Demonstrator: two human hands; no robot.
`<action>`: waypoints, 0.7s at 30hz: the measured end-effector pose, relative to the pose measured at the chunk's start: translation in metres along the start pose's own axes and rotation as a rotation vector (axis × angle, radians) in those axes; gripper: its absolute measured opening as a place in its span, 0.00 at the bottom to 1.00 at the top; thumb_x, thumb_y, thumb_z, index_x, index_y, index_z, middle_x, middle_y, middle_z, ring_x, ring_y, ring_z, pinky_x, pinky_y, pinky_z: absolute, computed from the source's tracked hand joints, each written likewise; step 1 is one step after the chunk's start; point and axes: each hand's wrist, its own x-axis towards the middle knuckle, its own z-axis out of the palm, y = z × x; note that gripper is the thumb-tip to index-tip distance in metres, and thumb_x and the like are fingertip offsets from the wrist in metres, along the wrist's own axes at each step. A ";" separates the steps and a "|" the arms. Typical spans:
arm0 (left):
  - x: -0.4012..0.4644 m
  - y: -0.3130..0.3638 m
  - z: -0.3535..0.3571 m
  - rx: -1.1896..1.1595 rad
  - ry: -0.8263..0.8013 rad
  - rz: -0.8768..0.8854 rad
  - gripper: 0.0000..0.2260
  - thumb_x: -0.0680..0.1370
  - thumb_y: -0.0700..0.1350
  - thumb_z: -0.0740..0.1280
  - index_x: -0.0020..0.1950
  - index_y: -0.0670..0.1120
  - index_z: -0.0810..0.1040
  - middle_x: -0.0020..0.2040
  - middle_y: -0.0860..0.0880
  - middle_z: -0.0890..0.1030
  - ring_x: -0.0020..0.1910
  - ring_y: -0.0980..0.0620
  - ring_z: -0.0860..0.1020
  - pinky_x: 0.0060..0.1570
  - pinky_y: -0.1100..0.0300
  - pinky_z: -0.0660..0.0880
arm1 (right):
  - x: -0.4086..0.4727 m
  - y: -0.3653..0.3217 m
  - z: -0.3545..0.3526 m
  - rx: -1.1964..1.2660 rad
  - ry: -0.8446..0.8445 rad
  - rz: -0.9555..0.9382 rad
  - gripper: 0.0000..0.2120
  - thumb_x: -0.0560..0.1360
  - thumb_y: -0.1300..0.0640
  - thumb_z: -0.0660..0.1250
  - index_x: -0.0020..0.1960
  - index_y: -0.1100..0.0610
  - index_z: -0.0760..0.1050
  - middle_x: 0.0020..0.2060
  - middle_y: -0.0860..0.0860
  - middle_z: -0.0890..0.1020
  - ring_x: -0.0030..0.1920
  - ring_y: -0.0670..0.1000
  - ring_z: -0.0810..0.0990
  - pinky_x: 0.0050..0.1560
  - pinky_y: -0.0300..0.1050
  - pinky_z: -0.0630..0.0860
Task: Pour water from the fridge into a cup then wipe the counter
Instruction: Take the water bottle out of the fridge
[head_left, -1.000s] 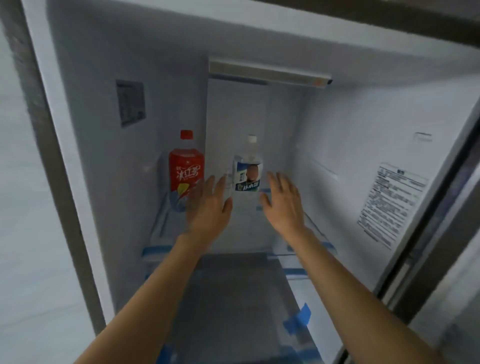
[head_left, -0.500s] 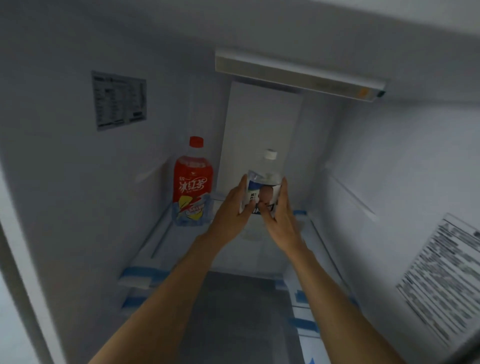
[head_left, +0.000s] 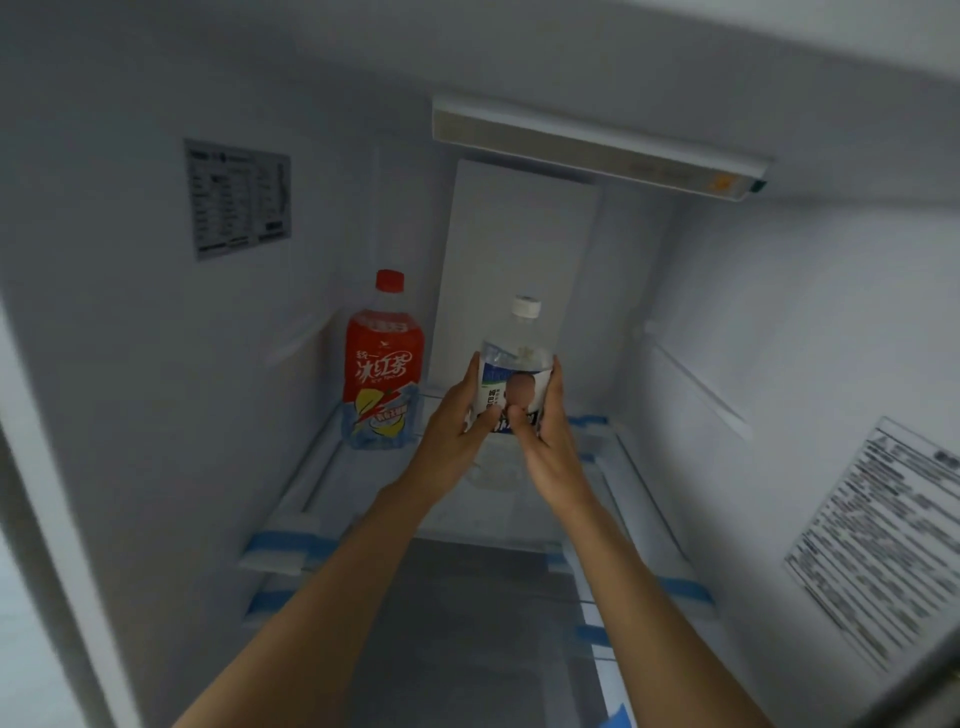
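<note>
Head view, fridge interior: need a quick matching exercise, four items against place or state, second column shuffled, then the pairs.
Column one:
1. water bottle
2. red tea bottle
3. light bar
4. large text sticker

Column two:
A. stands alone on the glass shelf, near the left wall
B. fixed under the ceiling at the back
C. gripped from both sides by the left hand and the right hand
D. stuck on the right wall

Pairs: 1-C, 2-A, 3-B, 4-D
</note>
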 end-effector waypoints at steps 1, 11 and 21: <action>-0.004 0.003 -0.003 -0.006 0.000 -0.009 0.25 0.82 0.46 0.60 0.72 0.65 0.52 0.66 0.71 0.66 0.65 0.72 0.67 0.67 0.63 0.67 | -0.003 -0.004 0.001 -0.005 -0.002 -0.001 0.35 0.74 0.32 0.58 0.73 0.30 0.41 0.74 0.47 0.62 0.73 0.47 0.64 0.71 0.56 0.66; -0.056 0.053 -0.042 -0.201 -0.006 0.101 0.25 0.81 0.52 0.61 0.77 0.56 0.58 0.71 0.56 0.70 0.71 0.59 0.67 0.70 0.53 0.66 | -0.061 -0.083 0.008 -0.021 0.076 -0.056 0.37 0.75 0.36 0.61 0.76 0.37 0.43 0.75 0.46 0.61 0.74 0.46 0.63 0.72 0.56 0.64; -0.162 0.116 -0.075 -0.456 -0.220 0.129 0.24 0.77 0.54 0.66 0.72 0.66 0.65 0.64 0.52 0.77 0.63 0.52 0.76 0.63 0.47 0.75 | -0.202 -0.185 0.023 -0.166 0.391 0.021 0.36 0.76 0.44 0.64 0.76 0.39 0.47 0.70 0.48 0.69 0.68 0.47 0.71 0.66 0.53 0.72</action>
